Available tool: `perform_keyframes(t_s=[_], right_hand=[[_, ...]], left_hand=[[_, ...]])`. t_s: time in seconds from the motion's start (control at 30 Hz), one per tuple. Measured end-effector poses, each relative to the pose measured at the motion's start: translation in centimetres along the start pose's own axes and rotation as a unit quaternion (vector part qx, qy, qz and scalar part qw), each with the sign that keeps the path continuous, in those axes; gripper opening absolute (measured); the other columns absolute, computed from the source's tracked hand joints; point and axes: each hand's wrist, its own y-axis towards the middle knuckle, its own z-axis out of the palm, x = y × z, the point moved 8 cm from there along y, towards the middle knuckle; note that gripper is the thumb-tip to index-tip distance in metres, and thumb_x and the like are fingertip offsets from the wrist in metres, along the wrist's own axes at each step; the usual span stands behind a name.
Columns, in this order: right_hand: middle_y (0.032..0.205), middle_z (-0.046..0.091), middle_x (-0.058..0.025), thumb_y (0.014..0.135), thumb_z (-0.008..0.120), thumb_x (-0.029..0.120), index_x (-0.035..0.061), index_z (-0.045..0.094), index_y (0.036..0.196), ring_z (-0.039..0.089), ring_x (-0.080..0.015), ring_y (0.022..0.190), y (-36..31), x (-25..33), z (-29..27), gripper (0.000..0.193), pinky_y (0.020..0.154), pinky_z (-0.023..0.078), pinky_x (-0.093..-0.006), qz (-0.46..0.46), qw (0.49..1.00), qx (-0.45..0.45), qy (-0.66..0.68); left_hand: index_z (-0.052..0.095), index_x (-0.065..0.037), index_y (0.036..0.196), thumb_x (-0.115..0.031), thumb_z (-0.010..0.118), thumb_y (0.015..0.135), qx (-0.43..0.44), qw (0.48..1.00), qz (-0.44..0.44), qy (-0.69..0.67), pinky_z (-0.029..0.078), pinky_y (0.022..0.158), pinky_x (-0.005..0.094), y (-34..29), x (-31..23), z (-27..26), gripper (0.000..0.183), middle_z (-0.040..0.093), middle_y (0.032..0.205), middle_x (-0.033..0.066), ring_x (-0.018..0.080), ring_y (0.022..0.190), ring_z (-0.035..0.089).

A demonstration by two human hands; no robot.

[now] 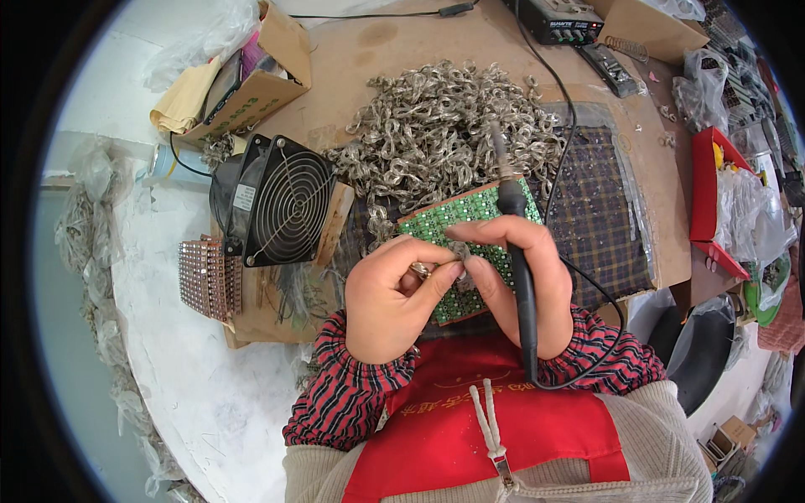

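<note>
Closely pinching a small wire loop [421, 270] in the left hand [387, 293]; clasping a soldering iron [526, 314] in the right hand [549, 281], over a green circuit board [470, 206].

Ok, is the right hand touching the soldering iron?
Touching. The head view shows the black handle of the soldering iron lying directly across the right hand, by the thumb and index finger.

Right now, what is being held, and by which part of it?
The right hand holds the soldering iron by its black handle. The left hand holds a silvery looped piece; exactly where is hidden.
</note>
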Motion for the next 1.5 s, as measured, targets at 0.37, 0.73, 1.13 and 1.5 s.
perform_keyframes(t_s=[0.37, 0.73, 1.13, 1.5], right_hand=[[0.095, 0.071, -0.0115, 0.083, 0.075, -0.007, 0.0009, 0.059, 0.113, 0.071, -0.0283, 0.083, -0.2, -0.8, -1.4, 0.035, 0.073, 0.057, -0.0358, 0.006, 0.999, -0.043, 0.032], [0.1, 0.07, -0.0144, 0.087, 0.072, -0.007, -0.0005, 0.06, 0.114, 0.072, -0.0298, 0.086, 0.0, -0.3, -0.4, 0.031, 0.073, 0.057, -0.0372, 0.001, 1.0, -0.017, -0.012], [0.089, 0.067, -0.0104, 0.081, 0.074, -0.009, 0.0032, 0.054, 0.114, 0.069, -0.0265, 0.078, -1.0, -0.8, -2.0, 0.041, 0.07, 0.054, -0.036, 0.01, 0.998, 0.017, -0.057], [0.103, 0.072, -0.0146, 0.083, 0.078, -0.002, 0.0019, 0.059, 0.118, 0.07, -0.0329, 0.093, -2.1, -1.0, -1.5, 0.04, 0.081, 0.056, -0.0394, 0.02, 0.999, 0.027, 0.007]], left_hand=[[0.072, -0.003, 0.094, -0.006, 0.077, 0.089, 0.02, 0.999, -0.026, -0.033, 0.034, 0.049, 0.022, -0.2, 0.6, 0.3, 0.007, 0.06, 0.078, -0.0007, 0.0019, 0.056, 0.044], [0.073, -0.003, 0.093, -0.004, 0.078, 0.087, 0.012, 0.994, 0.059, 0.089, 0.035, 0.049, 0.0242, 0.0, -1.6, 0.4, 0.009, 0.059, 0.078, 0.0019, 0.0049, 0.054, 0.046], [0.069, -0.004, 0.095, -0.013, 0.07, 0.091, 0.128, 0.976, 0.002, 0.178, 0.047, 0.06, 0.0371, 0.4, -0.2, 0.4, 0.009, 0.062, 0.08, 0.0095, 0.023, 0.066, 0.061], [0.068, -0.002, 0.09, -0.013, 0.072, 0.089, 0.148, 0.966, 0.01, 0.212, 0.041, 0.057, 0.0369, 1.3, -0.3, 0.8, 0.012, 0.059, 0.073, 0.0119, 0.0235, 0.06, 0.054]])
